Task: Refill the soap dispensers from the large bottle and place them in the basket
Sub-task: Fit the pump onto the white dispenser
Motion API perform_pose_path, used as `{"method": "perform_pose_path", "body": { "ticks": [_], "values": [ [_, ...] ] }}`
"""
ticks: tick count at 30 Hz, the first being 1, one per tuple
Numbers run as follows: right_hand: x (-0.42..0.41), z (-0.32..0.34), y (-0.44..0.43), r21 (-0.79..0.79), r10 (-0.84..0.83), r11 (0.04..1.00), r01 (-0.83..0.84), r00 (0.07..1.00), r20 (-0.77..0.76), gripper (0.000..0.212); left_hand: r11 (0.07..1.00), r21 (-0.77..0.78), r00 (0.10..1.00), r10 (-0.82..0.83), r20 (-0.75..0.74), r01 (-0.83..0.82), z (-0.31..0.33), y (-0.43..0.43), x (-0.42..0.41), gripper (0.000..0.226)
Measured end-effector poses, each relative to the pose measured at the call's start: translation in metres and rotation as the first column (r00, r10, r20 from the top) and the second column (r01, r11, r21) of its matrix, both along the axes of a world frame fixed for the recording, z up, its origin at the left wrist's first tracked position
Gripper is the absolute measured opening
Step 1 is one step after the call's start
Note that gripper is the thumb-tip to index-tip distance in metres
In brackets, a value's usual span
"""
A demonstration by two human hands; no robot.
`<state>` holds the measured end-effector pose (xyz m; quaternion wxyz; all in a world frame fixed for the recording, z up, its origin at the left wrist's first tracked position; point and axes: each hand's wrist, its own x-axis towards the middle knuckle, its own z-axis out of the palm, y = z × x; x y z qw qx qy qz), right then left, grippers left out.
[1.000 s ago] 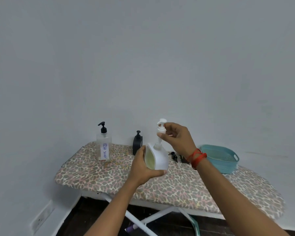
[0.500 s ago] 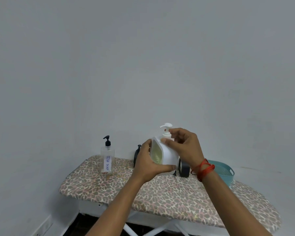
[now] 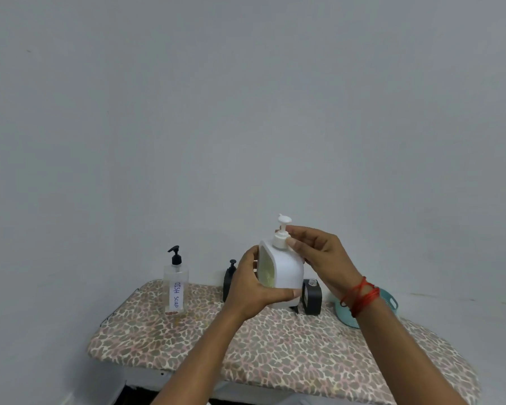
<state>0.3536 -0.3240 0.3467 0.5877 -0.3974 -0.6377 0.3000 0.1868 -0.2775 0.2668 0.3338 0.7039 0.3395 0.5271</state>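
Left hand (image 3: 251, 290) wraps the upright white pump bottle (image 3: 285, 270) above the ironing board (image 3: 275, 346); right hand (image 3: 319, 258) pinches the pump collar (image 3: 280, 240) at its top.

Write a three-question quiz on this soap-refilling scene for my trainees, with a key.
1. True or false: the left hand grips the body of the white pump bottle.
2. What does the right hand pinch? A) the pump collar of the white bottle; B) the teal basket's handle; C) a black pump head.
3. What words are on the label of the clear bottle standing at the left of the board?

Key: 1 true; 2 A; 3 DISH SOAP.
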Motion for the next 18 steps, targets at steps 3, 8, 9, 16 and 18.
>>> {"method": "perform_pose_path", "body": {
  "ticks": [3,8,9,16,18],
  "values": [
    [0.003,0.005,0.004,0.031,-0.019,0.999,0.019,1.000,0.008,0.020,1.000,0.005,1.000,-0.003,-0.027,0.003,0.001,0.005,0.002,0.106],
    [-0.008,0.005,0.021,0.041,-0.205,0.978,0.203,0.978,0.045,0.046,0.999,0.036,1.000,0.017,-0.025,-0.016,0.005,0.003,0.010,0.103],
    [-0.011,0.004,0.025,0.054,-0.260,0.965,0.257,0.963,0.067,0.049,0.999,0.038,0.999,0.014,-0.031,-0.013,0.006,0.003,0.011,0.101],
    [0.004,0.006,0.020,-0.051,0.073,0.996,-0.070,0.994,0.076,0.037,0.999,-0.019,0.999,-0.037,-0.029,0.037,-0.004,0.015,0.004,0.108],
    [0.007,0.005,0.018,-0.075,0.145,0.987,-0.145,0.989,-0.006,0.031,0.997,-0.054,0.998,-0.050,-0.028,0.048,-0.006,0.020,0.001,0.109]
  ]
}}
